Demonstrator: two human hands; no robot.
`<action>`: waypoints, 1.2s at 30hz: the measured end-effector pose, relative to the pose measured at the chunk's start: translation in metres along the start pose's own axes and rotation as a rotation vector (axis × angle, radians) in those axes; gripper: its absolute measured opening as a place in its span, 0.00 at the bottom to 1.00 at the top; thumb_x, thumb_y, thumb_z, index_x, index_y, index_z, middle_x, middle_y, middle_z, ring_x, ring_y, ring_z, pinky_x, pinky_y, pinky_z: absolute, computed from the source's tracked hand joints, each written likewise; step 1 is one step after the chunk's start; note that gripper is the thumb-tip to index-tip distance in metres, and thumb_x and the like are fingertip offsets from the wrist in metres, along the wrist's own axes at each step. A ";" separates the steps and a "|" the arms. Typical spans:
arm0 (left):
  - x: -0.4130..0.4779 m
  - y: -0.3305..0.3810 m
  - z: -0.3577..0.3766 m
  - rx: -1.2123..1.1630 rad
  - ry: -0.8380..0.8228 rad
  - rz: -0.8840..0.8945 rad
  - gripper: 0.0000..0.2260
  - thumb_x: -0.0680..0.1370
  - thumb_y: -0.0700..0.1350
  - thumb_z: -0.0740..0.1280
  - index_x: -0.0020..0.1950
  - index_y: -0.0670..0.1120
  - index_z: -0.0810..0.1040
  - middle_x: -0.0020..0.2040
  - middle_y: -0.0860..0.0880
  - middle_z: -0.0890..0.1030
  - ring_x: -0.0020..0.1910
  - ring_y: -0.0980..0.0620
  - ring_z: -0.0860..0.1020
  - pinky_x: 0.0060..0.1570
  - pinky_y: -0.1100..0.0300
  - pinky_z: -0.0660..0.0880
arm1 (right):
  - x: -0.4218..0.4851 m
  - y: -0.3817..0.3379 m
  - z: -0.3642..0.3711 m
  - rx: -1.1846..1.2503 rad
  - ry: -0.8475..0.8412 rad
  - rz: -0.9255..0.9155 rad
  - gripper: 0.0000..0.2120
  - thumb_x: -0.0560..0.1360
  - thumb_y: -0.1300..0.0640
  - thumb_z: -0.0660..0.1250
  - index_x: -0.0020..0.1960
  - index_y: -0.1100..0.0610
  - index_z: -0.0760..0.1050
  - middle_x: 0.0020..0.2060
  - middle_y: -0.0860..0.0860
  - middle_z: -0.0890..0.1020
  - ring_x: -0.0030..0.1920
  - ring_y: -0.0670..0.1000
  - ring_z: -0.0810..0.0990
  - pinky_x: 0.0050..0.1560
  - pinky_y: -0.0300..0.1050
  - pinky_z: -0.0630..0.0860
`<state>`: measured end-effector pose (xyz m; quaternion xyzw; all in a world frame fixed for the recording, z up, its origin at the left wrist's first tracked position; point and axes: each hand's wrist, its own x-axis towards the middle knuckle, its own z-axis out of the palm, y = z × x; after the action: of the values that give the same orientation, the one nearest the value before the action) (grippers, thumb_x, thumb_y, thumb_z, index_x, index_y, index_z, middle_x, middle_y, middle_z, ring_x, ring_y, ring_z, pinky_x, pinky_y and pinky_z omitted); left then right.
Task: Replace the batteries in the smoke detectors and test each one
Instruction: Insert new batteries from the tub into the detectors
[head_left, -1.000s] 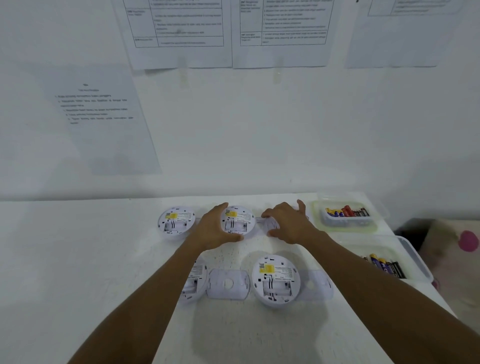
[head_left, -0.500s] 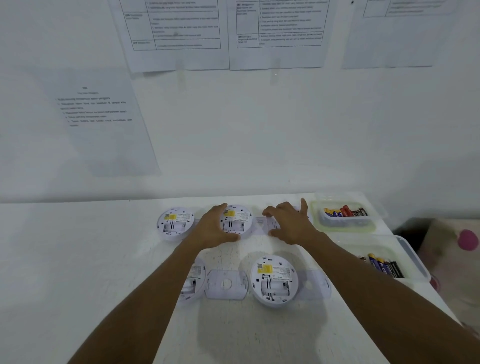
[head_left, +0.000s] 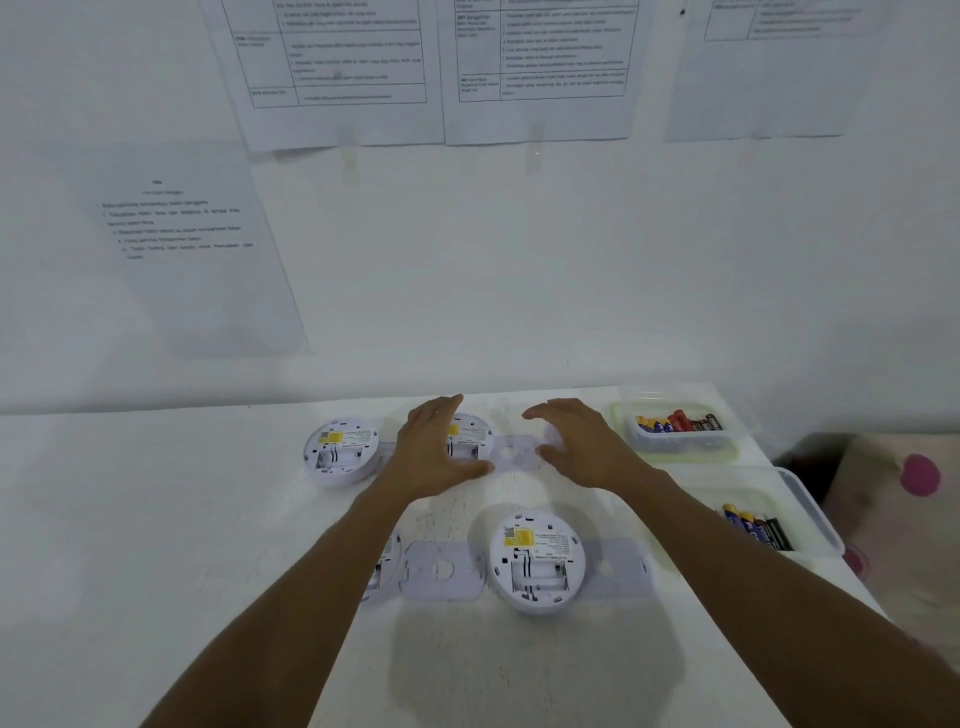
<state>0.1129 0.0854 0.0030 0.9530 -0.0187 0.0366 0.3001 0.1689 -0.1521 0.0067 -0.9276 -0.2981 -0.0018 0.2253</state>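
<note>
left hand (head_left: 436, 452) and right hand (head_left: 582, 449) are hovering open, gripping nothing, over the detector (head_left: 475, 441) and plate (head_left: 514, 453) near the tabletop's (head_left: 156, 519) far edge. good practice, by judgement: steadying the detector flat while seating batteries (head_left: 675, 422) from the tub (head_left: 675, 448), right edge, by polarity.

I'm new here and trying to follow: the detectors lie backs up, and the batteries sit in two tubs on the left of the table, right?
Not quite. The head view shows the far tub and near tub of batteries on the right of the table, not the left. The detectors do lie backs up.
</note>
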 end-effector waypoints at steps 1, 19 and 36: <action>0.003 0.006 0.004 0.015 0.019 0.038 0.46 0.68 0.62 0.74 0.78 0.47 0.58 0.78 0.47 0.61 0.77 0.47 0.56 0.74 0.50 0.55 | -0.003 0.001 -0.007 0.051 0.048 -0.005 0.19 0.78 0.57 0.65 0.68 0.51 0.71 0.66 0.48 0.75 0.70 0.50 0.67 0.70 0.48 0.62; 0.069 0.088 0.101 -0.029 -0.123 0.142 0.35 0.64 0.59 0.78 0.65 0.45 0.73 0.59 0.48 0.76 0.59 0.47 0.74 0.55 0.60 0.67 | -0.075 0.053 -0.064 -0.142 -0.022 0.101 0.09 0.79 0.54 0.60 0.53 0.50 0.79 0.46 0.46 0.84 0.48 0.50 0.80 0.47 0.51 0.79; -0.001 0.096 0.038 -1.690 -0.125 -0.370 0.24 0.81 0.57 0.55 0.68 0.44 0.75 0.58 0.41 0.81 0.55 0.43 0.79 0.57 0.47 0.74 | -0.039 -0.038 -0.017 0.400 0.291 0.195 0.23 0.71 0.44 0.72 0.63 0.51 0.76 0.57 0.48 0.79 0.54 0.48 0.79 0.55 0.47 0.77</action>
<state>0.1084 -0.0153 0.0267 0.3986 0.0990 -0.0914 0.9072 0.1183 -0.1533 0.0327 -0.8789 -0.1664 -0.0548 0.4436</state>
